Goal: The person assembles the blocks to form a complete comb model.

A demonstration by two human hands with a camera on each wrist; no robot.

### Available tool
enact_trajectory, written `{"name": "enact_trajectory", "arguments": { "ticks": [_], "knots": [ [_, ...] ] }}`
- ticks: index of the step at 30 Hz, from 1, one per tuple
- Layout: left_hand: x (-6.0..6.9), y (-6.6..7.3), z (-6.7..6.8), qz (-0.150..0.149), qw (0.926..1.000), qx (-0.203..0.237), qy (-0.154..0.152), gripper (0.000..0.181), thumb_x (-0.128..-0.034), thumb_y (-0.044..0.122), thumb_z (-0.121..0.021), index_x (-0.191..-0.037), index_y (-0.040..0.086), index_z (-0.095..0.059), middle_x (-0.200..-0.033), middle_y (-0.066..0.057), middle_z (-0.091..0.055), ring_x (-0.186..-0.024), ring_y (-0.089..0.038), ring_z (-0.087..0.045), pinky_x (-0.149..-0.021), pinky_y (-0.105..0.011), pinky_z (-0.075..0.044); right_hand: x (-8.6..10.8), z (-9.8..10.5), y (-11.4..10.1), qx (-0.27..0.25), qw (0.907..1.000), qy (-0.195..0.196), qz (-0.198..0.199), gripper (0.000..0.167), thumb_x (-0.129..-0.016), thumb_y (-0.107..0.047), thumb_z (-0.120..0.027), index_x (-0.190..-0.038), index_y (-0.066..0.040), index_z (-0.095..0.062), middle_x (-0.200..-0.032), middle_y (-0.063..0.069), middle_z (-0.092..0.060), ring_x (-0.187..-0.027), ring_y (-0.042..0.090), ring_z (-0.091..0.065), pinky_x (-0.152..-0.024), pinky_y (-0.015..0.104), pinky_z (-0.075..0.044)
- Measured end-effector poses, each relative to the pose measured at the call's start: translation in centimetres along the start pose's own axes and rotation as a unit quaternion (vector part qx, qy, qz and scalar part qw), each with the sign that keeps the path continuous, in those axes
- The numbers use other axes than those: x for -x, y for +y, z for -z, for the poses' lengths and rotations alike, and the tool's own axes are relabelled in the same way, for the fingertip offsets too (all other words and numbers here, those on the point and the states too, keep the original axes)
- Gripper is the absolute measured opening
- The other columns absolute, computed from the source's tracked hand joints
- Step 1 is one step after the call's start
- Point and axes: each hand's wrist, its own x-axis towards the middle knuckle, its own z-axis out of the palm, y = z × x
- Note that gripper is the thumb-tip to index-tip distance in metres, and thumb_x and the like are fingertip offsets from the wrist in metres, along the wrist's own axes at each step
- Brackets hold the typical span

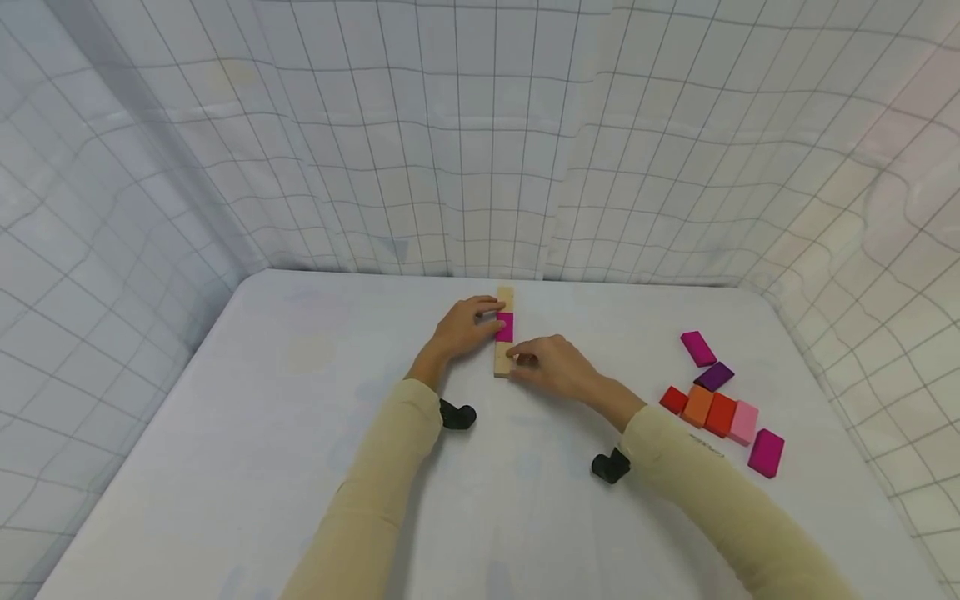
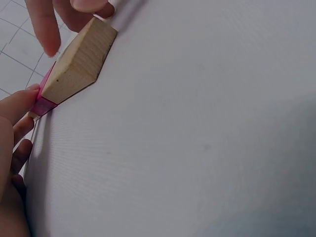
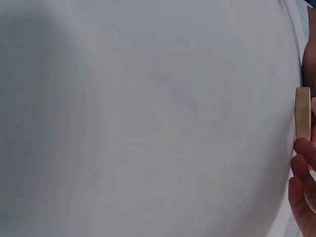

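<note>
Likely light, stiff, sturdy; pinch by the long sides. Lined up on the desk (image 1: pixel 187 500) with the magenta block (image 1: pixel 507 334): plain wooden blocks (image 1: pixel 501 367) at both its ends. Against it, left hand (image 1: pixel 462 327), digits apart; just nearer, right hand (image 1: pixel 558 367), likewise parted, unclamped.

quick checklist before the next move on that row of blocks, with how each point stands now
1. Row closed up: ok. The near pale wooden rectangular block, magenta rectangular block and far pale wooden rectangular block sit end to end, no gap visible.
2. Left hand on the row: ok. Its thumb touches the magenta block.
3. Right hand in position: ok. Its fingertips are at the near block.
4. Right hand's hold firm: cannot tell.
5. Row free of hands: not ok. Both are at it.
6. Loose coloured blocks out of the way: ok. They lie apart, off to the right.
</note>
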Motion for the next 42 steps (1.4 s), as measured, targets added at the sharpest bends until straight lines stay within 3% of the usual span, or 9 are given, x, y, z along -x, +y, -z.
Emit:
{"name": "enact_trajectory", "arguments": {
  "ticks": [9, 16, 29, 42],
  "knots": [
    [0.1, -0.2, -0.1, 0.027, 0.9996, -0.004, 0.000, 0.048, -0.1019, 0.033, -0.064, -0.147, 0.017, -0.061, -0.155, -0.004, -0.050, -0.145, -0.028, -0.041, -0.119, -0.049, -0.031, 3.2, 3.5, 2.0, -0.037, 0.9990, -0.017, 0.015, 0.041, -0.098, -0.018, -0.073, -0.136, -0.004, -0.067, -0.110, 0.005, -0.072, -0.101, 0.021, -0.066, -0.088, 0.042, -0.056],
    [0.2, -0.3, -0.1, 0.025, 0.9997, 0.004, -0.003, 0.048, -0.1021, 0.032, -0.064, -0.148, 0.016, -0.060, -0.156, -0.005, -0.049, -0.147, -0.029, -0.038, -0.120, -0.049, -0.028, 6.1, 5.4, 4.2, -0.040, 0.9992, -0.005, 0.004, 0.041, -0.096, -0.016, -0.074, -0.135, -0.004, -0.067, -0.112, 0.005, -0.072, -0.101, 0.023, -0.066, -0.089, 0.048, -0.056],
    [0.2, -0.3, -0.4, 0.013, 0.9999, 0.008, 0.001, 0.049, -0.1013, 0.032, -0.065, -0.147, 0.015, -0.061, -0.155, -0.005, -0.050, -0.144, -0.028, -0.043, -0.119, -0.048, -0.030, 9.3, 6.5, 6.7, -0.035, 0.9992, -0.011, -0.017, 0.040, -0.096, -0.018, -0.076, -0.133, -0.005, -0.069, -0.115, 0.005, -0.072, -0.103, 0.022, -0.064, -0.091, 0.047, -0.057],
    [0.1, -0.1, -0.2, 0.006, 0.9999, 0.009, 0.003, 0.048, -0.1015, 0.033, -0.066, -0.146, 0.015, -0.063, -0.153, -0.004, -0.052, -0.138, -0.027, -0.049, -0.116, -0.048, -0.035, 12.9, 7.8, 8.4, -0.022, 0.9989, 0.009, -0.040, 0.038, -0.095, -0.019, -0.078, -0.129, -0.003, -0.071, -0.114, 0.005, -0.073, -0.102, 0.023, -0.065, -0.087, 0.043, -0.058]
  ]
}}
